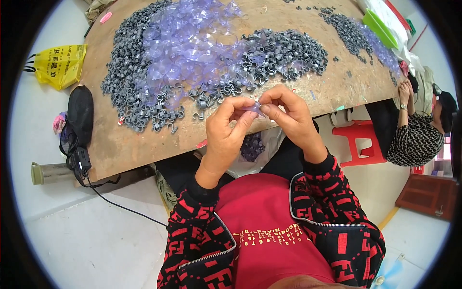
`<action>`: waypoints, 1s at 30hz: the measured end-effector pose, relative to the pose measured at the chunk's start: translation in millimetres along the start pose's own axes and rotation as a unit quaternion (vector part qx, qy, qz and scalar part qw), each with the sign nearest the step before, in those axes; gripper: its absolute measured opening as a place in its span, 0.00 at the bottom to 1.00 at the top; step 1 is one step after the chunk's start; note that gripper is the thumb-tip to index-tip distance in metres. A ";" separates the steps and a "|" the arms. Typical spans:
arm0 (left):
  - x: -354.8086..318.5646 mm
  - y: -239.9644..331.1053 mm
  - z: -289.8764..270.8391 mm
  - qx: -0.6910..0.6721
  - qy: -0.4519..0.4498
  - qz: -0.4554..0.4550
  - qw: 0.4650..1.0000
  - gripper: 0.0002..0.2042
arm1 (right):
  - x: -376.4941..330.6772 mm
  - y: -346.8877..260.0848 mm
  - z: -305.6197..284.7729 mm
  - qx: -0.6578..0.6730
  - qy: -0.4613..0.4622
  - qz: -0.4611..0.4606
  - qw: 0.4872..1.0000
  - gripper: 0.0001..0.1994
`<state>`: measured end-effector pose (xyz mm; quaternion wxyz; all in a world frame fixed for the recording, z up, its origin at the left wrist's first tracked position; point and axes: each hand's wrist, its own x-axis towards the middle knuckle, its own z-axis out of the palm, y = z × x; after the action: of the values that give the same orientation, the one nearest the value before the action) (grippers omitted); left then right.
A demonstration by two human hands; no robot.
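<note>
My left hand [226, 127] and my right hand [292, 118] meet just over the table's near edge. Between their thumbs and fingertips they pinch a translucent purple suction cup [253, 110]. Fingers cover part of it, and whether a grey clip is joined to it I cannot tell. Beyond my hands lies a heap of the same purple suction cups [187, 48]. Small grey curved plastic clips [130, 62] are piled along its left side, and more grey clips [284, 53] spread to its right. A few loose clips lie close to my left hand.
On the wooden table [125, 151], a black case with a cable [80, 113] sits at the left edge by a yellow bag [60, 66]. Below the edge, a pale bag [252, 147] holds purple pieces. Another person [416, 135] sits at right near a red stool [358, 139].
</note>
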<state>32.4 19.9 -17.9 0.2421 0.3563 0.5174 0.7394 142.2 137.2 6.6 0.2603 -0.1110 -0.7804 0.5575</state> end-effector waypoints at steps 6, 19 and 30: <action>2.9 5.3 -6.1 0.157 -0.037 0.021 0.987 0.05 | 0.3 5.5 -0.9 -0.023 -0.011 -0.012 1.000 0.06; 1.1 0.0 -4.4 -0.148 -0.023 -0.142 0.978 0.07 | -4.4 -3.0 4.4 0.126 0.036 0.028 0.991 0.09; -2.1 -12.5 -2.9 -0.146 -0.070 -0.174 0.971 0.08 | -2.5 4.0 0.6 0.022 0.014 -0.005 1.000 0.08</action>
<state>31.3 20.9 -30.8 0.4520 0.2727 0.4397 0.7266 143.5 137.0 2.1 0.2759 -0.1093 -0.7648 0.5718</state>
